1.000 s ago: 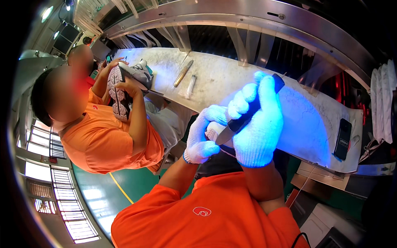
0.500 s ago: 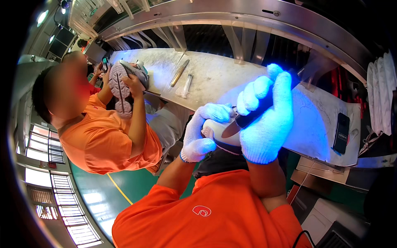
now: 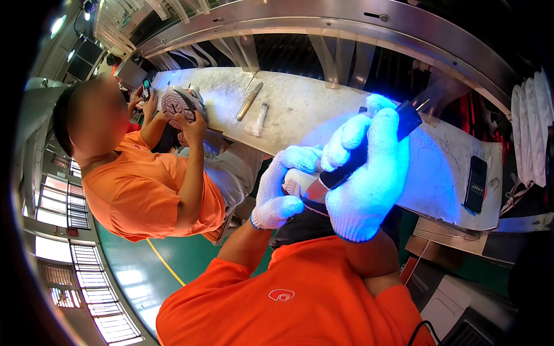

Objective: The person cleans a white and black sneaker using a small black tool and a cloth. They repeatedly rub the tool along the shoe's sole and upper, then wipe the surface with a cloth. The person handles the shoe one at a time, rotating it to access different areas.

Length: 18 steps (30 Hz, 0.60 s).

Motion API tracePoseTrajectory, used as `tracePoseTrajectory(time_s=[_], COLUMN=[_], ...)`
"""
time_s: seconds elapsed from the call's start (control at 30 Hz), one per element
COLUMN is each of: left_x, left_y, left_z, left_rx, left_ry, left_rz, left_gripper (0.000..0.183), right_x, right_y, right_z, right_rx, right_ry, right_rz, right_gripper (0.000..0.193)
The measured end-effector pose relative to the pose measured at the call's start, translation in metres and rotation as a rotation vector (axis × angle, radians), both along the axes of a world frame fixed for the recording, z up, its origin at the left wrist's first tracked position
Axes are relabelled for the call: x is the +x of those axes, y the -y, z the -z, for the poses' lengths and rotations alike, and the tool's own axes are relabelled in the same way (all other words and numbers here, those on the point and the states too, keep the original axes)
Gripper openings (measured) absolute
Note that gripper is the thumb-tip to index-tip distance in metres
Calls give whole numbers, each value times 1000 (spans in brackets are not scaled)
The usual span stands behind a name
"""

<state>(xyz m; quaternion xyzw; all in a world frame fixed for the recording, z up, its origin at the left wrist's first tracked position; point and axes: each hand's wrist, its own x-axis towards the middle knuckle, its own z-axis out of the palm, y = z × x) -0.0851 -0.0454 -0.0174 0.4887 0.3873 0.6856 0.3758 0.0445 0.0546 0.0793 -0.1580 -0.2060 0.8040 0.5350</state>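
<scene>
White knit gloves cover both hands, and strong blue light falls on them. My left hand [image 3: 276, 193] curls around a pale shoe [image 3: 295, 177] with a pinkish end, held at the bench's near edge in front of my body. Most of the shoe is hidden by the gloves. In my right hand [image 3: 369, 179] is a black-handled knife [image 3: 408, 121], gripped by fingers wrapped round its handle. Its flat pointed blade [image 3: 315, 190] lies against or just over the shoe; contact cannot be told. The butt of the handle sticks out past the thumb.
On the pale bench [image 3: 294, 106] lie a slim light-coloured tool [image 3: 249, 102], a small clear tube [image 3: 261, 120] and a black phone [image 3: 476, 184]. Clear strips [image 3: 323, 57] hang behind. At my left a person in orange [image 3: 147, 184] holds a grey shoe [image 3: 178, 106].
My right hand has shifted slightly left and down and turned, so less of the blade shows and more of the handle's butt. The person at left has tilted their shoe.
</scene>
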Motion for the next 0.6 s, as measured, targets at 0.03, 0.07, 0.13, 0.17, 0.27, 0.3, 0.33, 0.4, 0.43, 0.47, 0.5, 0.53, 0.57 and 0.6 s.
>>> tracePoseTrajectory(time_s=[0.03, 0.07, 0.13, 0.17, 0.27, 0.3, 0.33, 0.4, 0.43, 0.47, 0.5, 0.53, 0.57, 0.6], left_x=[-1, -1, -2, -3, -3, -4, -5, -8, -9, -9, -8, -7, -6, -5], left_y=[1, 3, 8, 10, 15, 17, 18, 22, 23, 24, 26, 26, 26, 25], left_z=[-1, -1, -1, -3, -17, -20, -21, -23, -23, -23, -23, -24, -25, -27], left_rx=[-10, -18, -36, -59, -126, -147, -167, -180, -186, -192, -199, -206, -199, -192], left_ry=[-8, -1, 14, 15, 10, 3, -3, -22, -31, -20, -10, 0, -4, -8], left_rz=[-1, 17, 49, 72, 123, 130, 138, 140, 142, 145, 148, 152, 146, 141], left_gripper=[64, 64, 64, 65, 67, 68, 69, 68, 68, 68, 67, 67, 67, 67], right_x=[-2, -4, -4, -3, -5, -6, -6, -7, -8, -9, -10, -10, -11, -11], right_y=[0, -1, -1, -1, -4, -5, -6, -5, -4, -4, -4, -4, -4, -4], right_z=[1, 5, 5, 4, 12, 14, 16, 17, 18, 20, 22, 23, 25, 26], right_rx=[26, 50, 35, -5, -43, -43, -44, -48, -47, -39, -39, -39, -46, -53], right_ry=[9, 17, 29, 35, 19, 17, 15, 11, 1, -22, -34, -47, -48, -50], right_rz=[5, 8, -21, -48, -90, -96, -101, -119, -127, -136, -145, -154, -162, -171], right_gripper=[30, 30, 31, 31, 31, 31, 31, 32, 32, 33, 33, 34, 34, 34])
